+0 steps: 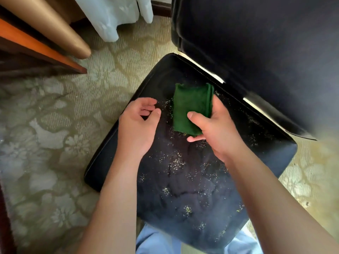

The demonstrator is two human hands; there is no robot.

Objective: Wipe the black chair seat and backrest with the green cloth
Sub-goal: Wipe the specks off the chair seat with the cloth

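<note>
The black chair seat (183,189) fills the lower middle of the view, speckled with pale crumbs or dust. Its black backrest (266,43) rises at the upper right. A folded green cloth (190,105) is held just above the seat's far half. My right hand (214,131) grips its right side, thumb on top and fingers under. My left hand (137,125) hovers over the seat's left edge, to the left of the cloth, fingers loosely curled and apart, holding nothing.
Patterned beige carpet (55,134) surrounds the chair. Wooden furniture with an orange edge (36,44) juts in at the upper left. White fabric (113,17) hangs at the top. Light-blue trouser legs (157,241) show below the seat.
</note>
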